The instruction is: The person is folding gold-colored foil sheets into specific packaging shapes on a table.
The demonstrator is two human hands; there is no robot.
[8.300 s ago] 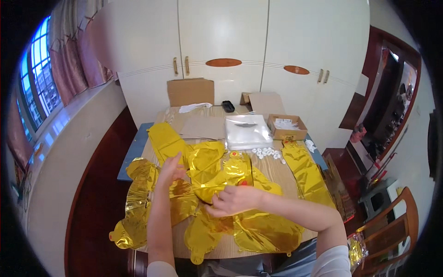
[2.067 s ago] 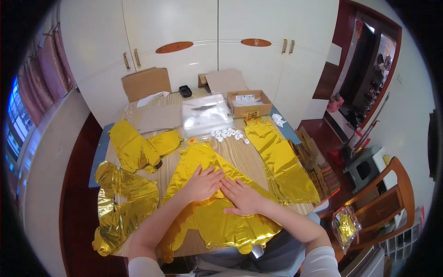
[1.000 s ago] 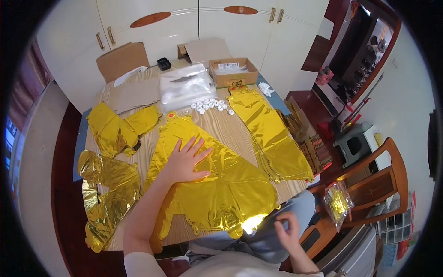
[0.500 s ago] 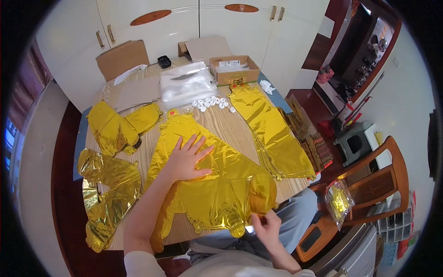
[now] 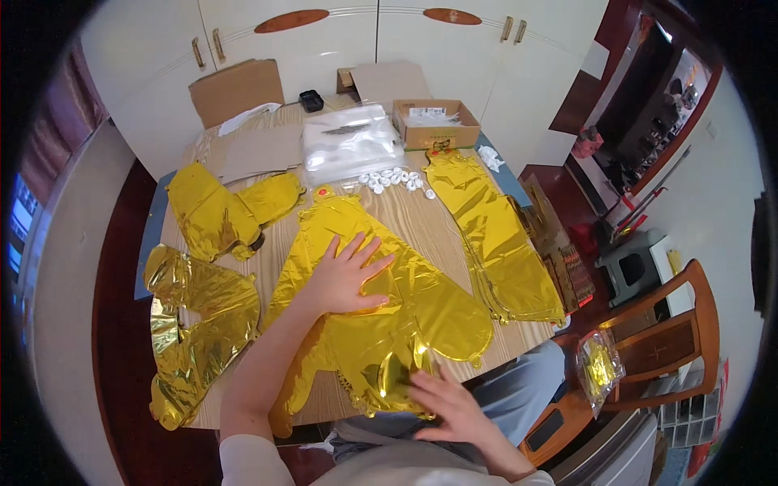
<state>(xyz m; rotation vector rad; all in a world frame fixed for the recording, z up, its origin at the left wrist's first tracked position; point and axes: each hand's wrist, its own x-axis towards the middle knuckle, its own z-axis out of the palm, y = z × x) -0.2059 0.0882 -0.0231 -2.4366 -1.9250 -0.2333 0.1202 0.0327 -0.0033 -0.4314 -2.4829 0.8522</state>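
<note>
A large, flat gold foil balloon point(image 5: 429, 292) lies creased in the middle of the wood-grain table point(image 5: 405, 215), its near edge by my lap. My left hand point(image 5: 344, 279) presses on its upper part, palm down with the fingers spread. At the near edge, my right hand point(image 5: 450, 409) has its fingers stretched out over the foil, thumb apart. The foil bulges and shines beside those fingertips. More flat gold foil pieces lie around: a folded one point(image 5: 211, 215) at the far left, a curved one point(image 5: 215, 324) at the near left and a long one point(image 5: 502, 243) on the right.
Small white rolls point(image 5: 393, 178) sit before a stack of clear plastic bags point(image 5: 348, 146). A cardboard box point(image 5: 438, 130) and a black tray point(image 5: 310, 101) stand farther back. On the right, a wooden chair point(image 5: 697, 324) bears a bag of gold foil point(image 5: 600, 368).
My right hand has let go of the folded-back corner of the foil, which now lies spread out to the right. That hand has moved left and opened. My left hand stays pressed down.
</note>
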